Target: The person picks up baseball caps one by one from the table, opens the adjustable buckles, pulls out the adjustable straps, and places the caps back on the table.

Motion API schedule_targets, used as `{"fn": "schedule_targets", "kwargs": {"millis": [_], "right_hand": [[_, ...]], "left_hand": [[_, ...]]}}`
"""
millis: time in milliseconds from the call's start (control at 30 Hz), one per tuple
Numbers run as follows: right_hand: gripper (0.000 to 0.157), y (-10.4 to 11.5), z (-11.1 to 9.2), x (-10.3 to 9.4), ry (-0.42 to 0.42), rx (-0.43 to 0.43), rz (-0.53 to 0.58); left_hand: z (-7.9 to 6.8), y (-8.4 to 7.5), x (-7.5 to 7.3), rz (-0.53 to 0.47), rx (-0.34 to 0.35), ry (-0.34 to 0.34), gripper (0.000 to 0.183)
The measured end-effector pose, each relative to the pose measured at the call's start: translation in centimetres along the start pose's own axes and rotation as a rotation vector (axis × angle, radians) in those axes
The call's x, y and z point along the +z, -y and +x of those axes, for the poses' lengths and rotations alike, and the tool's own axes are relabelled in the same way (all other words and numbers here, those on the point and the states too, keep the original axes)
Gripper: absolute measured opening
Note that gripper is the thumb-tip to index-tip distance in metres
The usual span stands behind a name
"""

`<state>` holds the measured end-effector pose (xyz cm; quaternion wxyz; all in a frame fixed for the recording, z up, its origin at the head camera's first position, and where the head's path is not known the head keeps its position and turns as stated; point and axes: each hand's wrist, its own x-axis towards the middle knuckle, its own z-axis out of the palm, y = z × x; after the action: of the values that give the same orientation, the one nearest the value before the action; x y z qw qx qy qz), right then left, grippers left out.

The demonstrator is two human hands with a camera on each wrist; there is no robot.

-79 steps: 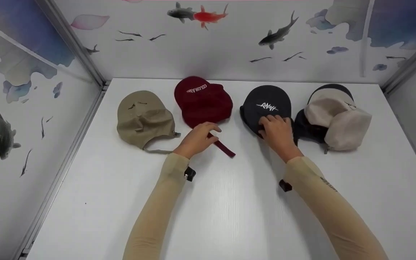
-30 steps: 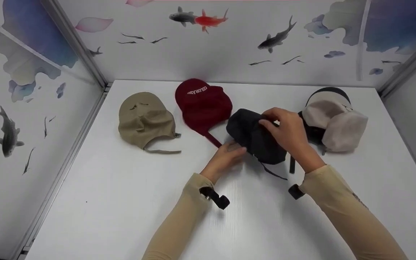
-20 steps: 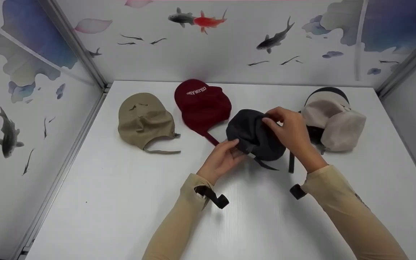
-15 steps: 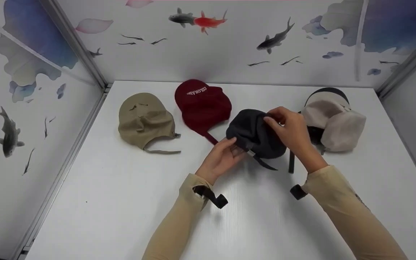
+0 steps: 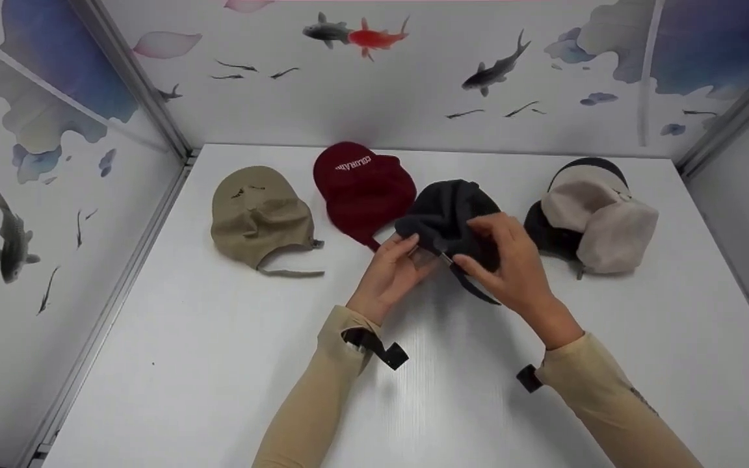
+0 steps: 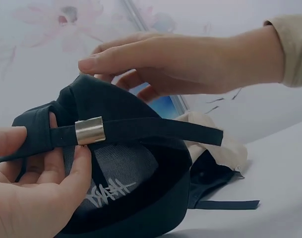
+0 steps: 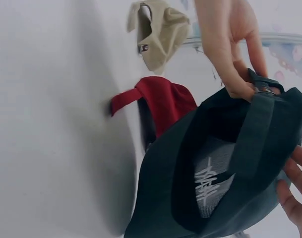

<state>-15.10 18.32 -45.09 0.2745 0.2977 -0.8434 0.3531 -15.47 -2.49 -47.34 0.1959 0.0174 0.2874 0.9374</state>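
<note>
A dark baseball cap (image 5: 449, 205) is held above the table, its rear opening and metal-buckled strap (image 6: 163, 130) facing the left wrist camera. My left hand (image 5: 387, 276) pinches the cap's back edge beside the metal buckle (image 6: 90, 130); this grip also shows in the right wrist view. Over the cap's right side, my right hand (image 5: 514, 263) has thumb and fingers spread apart and loosely bent. Its fingers (image 7: 298, 168) lie at the crown in the right wrist view; how firmly they touch, I cannot tell. White lettering (image 7: 209, 182) shows through the opening.
On the white table (image 5: 218, 364), a khaki cap (image 5: 257, 218) lies at left and a dark red cap (image 5: 365, 188) behind my left hand. A beige and black cap (image 5: 615, 224) lies at right. Printed panels (image 5: 381, 97) wall the back and sides.
The dark cap has come up off the table between both hands and turned. In the last half second it rises slightly leftward, and my right hand slides from its far edge towards the strap.
</note>
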Motion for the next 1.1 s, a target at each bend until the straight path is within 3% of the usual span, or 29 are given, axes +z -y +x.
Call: {"fn": "schedule_targets", "kwargs": {"millis": [133, 333, 500, 600, 733, 833, 933, 1000, 1100], "right_hand": [[0.065, 0.2, -0.8, 0.3, 0.098, 0.025, -0.001], [0.085, 1.0, -1.1, 0.8, 0.154, 0.025, -0.047], [0.062, 1.5, -1.1, 1.1, 0.113, 0.048, -0.096], [0.045, 1.6, -1.1, 1.1, 0.086, 0.061, -0.091], [0.03, 1.4, -1.1, 1.1, 0.05, 0.08, -0.047], [0.023, 1.3, -1.0, 1.0, 0.01, 0.093, 0.0], [0.019, 1.2, -0.7, 0.8, -0.032, 0.108, 0.036], [0.016, 1.3, -0.5, 0.6, -0.051, 0.124, 0.055], [0.013, 1.6, -0.2, 0.3, -0.057, 0.163, 0.085]], "left_hand": [[-0.1, -0.1, 0.1, 0.009, 0.011, -0.017, 0.031], [-0.2, -0.3, 0.4, 0.027, 0.035, -0.043, 0.026], [-0.1, -0.5, 0.7, 0.035, 0.057, -0.063, 0.028], [-0.1, -0.6, 0.8, 0.137, 0.068, -0.069, 0.034], [-0.5, -0.9, 0.7, 0.452, 0.07, -0.086, 0.039], [-1.2, -1.4, 1.1, 0.836, 0.068, -0.087, 0.036], [-2.4, -1.8, 1.9, 1.253, 0.112, -0.066, 0.027], [-3.1, -2.0, 2.7, 1.469, 0.184, -0.058, 0.022], [-3.8, -2.0, 3.8, 1.655, 0.369, -0.063, 0.015]]}}
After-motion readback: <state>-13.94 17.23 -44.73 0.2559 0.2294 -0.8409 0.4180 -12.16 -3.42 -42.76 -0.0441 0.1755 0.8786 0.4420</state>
